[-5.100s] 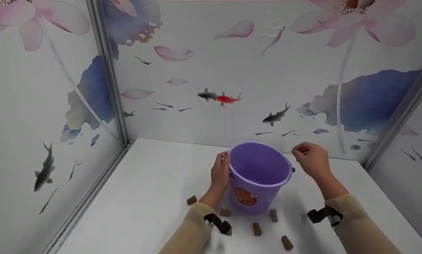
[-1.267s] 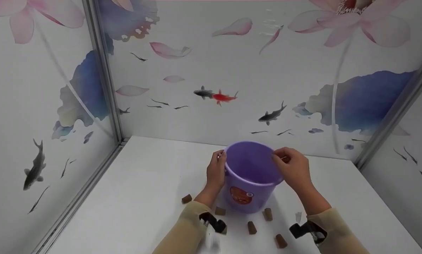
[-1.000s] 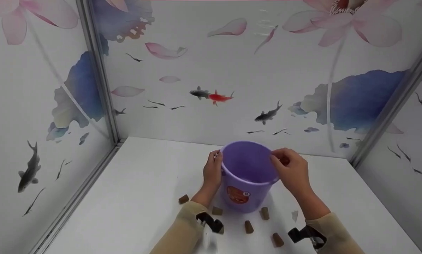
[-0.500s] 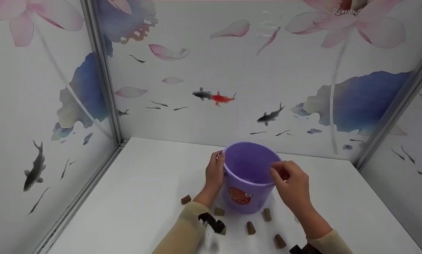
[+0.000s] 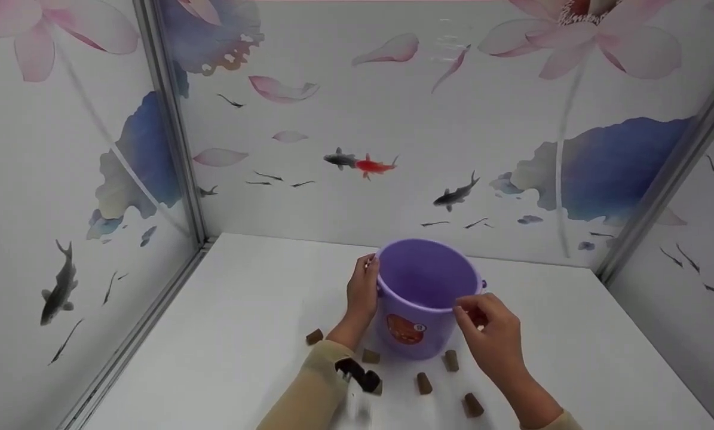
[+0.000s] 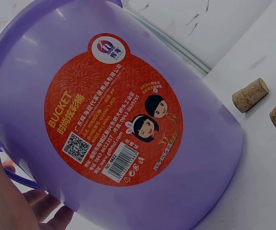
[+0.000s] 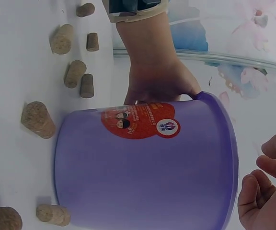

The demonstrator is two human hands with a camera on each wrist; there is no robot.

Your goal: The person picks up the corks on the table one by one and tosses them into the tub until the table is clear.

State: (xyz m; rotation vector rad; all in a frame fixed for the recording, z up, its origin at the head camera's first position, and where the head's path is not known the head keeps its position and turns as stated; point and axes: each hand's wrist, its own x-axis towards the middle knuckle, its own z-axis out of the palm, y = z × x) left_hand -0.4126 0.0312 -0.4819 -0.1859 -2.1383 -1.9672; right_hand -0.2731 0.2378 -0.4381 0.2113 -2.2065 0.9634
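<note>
A purple plastic bucket (image 5: 419, 334) with a red label stands upright at the middle of the white table, its bare inside showing in the head view. My left hand (image 5: 362, 292) grips it by the left side of the rim. In the right wrist view the thumb of that left hand (image 7: 159, 79) lies at the rim. My right hand (image 5: 494, 328) hovers at the near right of the rim, fingers loosely curled and nothing seen between them. Several brown cork stoppers (image 5: 424, 383) lie around the bucket's base, one cork (image 7: 53, 214) right beside it.
A white tabletop (image 5: 261, 286) surrounds the bucket. Panels printed with lotus flowers and fish form a back wall (image 5: 261, 209) and side walls, joined by metal corner posts (image 5: 168, 119). A small lug (image 5: 483, 283) juts from the bucket's right rim.
My right hand came in from beyond the bucket's right side to over its rim, then drew down towards me, its thumb and fingers parting. The left hand keeps its grip; the corks lie as before.
</note>
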